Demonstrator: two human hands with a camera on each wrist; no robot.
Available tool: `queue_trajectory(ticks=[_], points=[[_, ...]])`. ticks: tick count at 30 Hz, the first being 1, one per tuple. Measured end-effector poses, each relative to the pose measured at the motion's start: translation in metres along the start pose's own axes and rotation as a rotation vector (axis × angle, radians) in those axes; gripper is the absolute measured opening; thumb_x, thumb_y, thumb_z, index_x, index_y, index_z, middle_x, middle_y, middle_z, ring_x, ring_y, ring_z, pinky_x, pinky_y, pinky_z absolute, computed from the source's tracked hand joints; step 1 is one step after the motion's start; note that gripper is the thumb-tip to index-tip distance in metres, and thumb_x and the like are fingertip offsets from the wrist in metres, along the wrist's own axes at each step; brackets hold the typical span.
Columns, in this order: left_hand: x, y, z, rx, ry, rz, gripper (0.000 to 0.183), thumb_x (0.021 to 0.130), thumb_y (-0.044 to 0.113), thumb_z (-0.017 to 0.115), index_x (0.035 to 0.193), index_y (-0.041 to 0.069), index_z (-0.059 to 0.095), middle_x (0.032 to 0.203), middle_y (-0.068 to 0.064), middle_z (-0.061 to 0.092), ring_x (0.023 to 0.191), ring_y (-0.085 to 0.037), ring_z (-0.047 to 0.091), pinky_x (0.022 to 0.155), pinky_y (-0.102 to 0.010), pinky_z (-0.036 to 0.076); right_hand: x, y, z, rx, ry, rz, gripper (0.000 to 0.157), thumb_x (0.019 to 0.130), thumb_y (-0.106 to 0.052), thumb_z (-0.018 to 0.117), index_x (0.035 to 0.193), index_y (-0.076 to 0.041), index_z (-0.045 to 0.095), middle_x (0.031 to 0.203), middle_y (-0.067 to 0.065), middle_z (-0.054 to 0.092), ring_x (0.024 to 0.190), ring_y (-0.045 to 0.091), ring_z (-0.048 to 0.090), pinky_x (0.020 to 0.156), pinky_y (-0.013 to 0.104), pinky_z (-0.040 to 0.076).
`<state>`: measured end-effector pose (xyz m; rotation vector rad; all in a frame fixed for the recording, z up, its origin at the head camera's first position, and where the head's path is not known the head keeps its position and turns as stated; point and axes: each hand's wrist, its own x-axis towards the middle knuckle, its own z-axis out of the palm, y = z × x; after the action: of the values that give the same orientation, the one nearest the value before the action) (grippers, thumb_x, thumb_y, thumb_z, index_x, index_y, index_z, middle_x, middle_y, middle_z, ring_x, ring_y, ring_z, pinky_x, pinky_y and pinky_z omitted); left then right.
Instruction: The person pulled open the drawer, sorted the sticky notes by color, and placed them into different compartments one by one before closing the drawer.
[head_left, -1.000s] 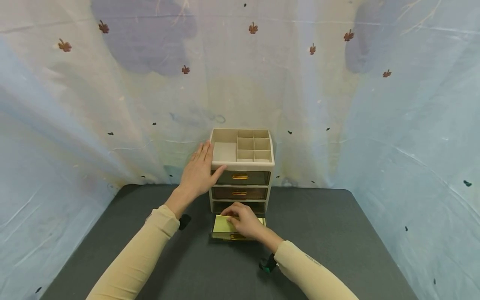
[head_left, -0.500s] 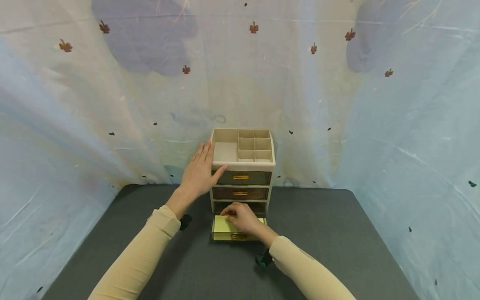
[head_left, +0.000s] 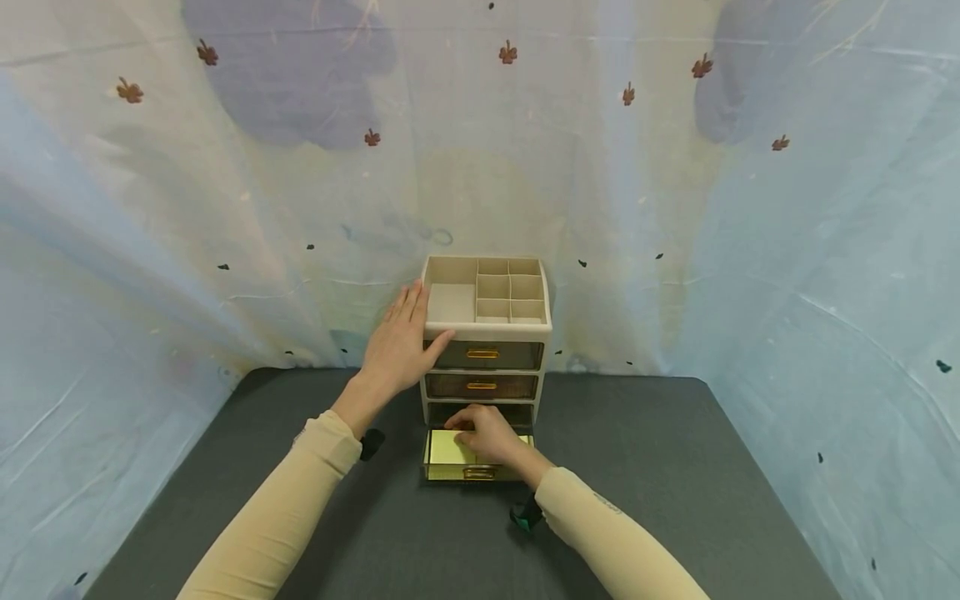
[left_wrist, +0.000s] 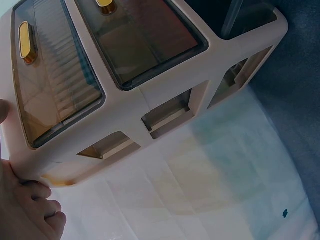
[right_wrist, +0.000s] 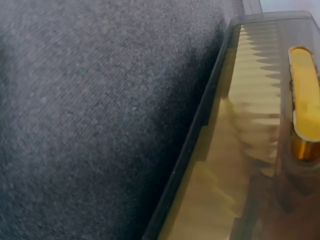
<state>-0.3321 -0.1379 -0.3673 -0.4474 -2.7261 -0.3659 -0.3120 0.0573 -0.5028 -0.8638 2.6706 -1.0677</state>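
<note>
A cream drawer organizer (head_left: 487, 332) stands at the back of the table, its lowest drawer (head_left: 444, 472) pulled out. My left hand (head_left: 397, 346) rests against the organizer's upper left side, fingers extended in the head view and thumb at its front corner. Inside the lowest drawer lies a yellow pad of paper (head_left: 447, 447), roughly flat. My right hand (head_left: 491, 437) pinches at the pad's far edge with thumb and forefinger; the other fingers curl over it. In the right wrist view, layered yellow paper (right_wrist: 255, 75) shows through the clear drawer front, while the hand is out of sight.
Two upper drawers with gold handles (head_left: 482, 353) are closed. A divided top tray (head_left: 452, 304) caps the organizer. The dark grey table (head_left: 622, 467) extends on both sides. A printed curtain (head_left: 637, 208) hangs close behind.
The yellow pad has settled lower and flatter in the drawer, and more yellow shows through its front. My right forearm has shifted slightly left; my left hand stays in place.
</note>
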Motion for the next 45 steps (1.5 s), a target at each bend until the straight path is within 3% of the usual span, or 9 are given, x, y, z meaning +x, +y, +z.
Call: queue_trajectory(ticks=[16, 29, 33, 39, 45], points=[[0.000, 0.002, 0.001, -0.010, 0.010, 0.009, 0.089, 0.107, 0.057, 0.047, 0.166, 0.001, 0.012, 0.174, -0.018, 0.009, 0.160, -0.037, 0.010, 0.127, -0.055, 0.019, -0.001, 0.006, 0.000, -0.053, -0.053, 0.013, 0.029, 0.094, -0.004, 0.077, 0.122, -0.008, 0.077, 0.120, 0.007, 0.073, 0.107, 0.023, 0.070, 0.089, 0.035, 0.059], [0.001, 0.001, 0.004, -0.019, 0.000, 0.008, 0.091, 0.107, 0.059, 0.047, 0.167, 0.003, 0.009, 0.174, -0.017, 0.007, 0.160, -0.036, 0.008, 0.127, -0.055, 0.019, -0.010, 0.001, -0.005, -0.068, -0.075, -0.005, 0.029, 0.103, -0.014, 0.066, 0.131, -0.009, 0.073, 0.130, 0.008, 0.071, 0.114, 0.025, 0.069, 0.097, 0.043, 0.057], [0.001, 0.000, 0.004, -0.023, 0.006, 0.005, 0.091, 0.107, 0.059, 0.047, 0.167, 0.004, 0.008, 0.174, -0.017, 0.008, 0.160, -0.036, 0.009, 0.127, -0.055, 0.019, -0.014, 0.001, -0.009, -0.058, -0.032, -0.036, 0.029, 0.104, -0.014, 0.065, 0.132, -0.010, 0.072, 0.132, 0.007, 0.071, 0.118, 0.025, 0.068, 0.099, 0.044, 0.056], [0.000, -0.002, 0.003, -0.013, 0.005, 0.004, 0.091, 0.107, 0.059, 0.046, 0.167, 0.003, 0.008, 0.174, -0.015, 0.004, 0.160, -0.036, 0.008, 0.127, -0.054, 0.017, -0.028, -0.004, -0.014, 0.060, 0.085, -0.109, 0.027, 0.104, -0.010, 0.065, 0.128, -0.004, 0.072, 0.127, 0.009, 0.072, 0.111, 0.026, 0.071, 0.093, 0.038, 0.060], [0.000, -0.002, 0.001, -0.020, 0.006, 0.003, 0.091, 0.107, 0.058, 0.047, 0.167, 0.003, 0.008, 0.174, -0.017, 0.006, 0.160, -0.037, 0.009, 0.127, -0.055, 0.018, -0.047, -0.013, -0.017, 0.170, 0.184, -0.106, 0.027, 0.105, -0.018, 0.065, 0.128, -0.005, 0.073, 0.126, 0.006, 0.072, 0.109, 0.023, 0.072, 0.091, 0.035, 0.060]])
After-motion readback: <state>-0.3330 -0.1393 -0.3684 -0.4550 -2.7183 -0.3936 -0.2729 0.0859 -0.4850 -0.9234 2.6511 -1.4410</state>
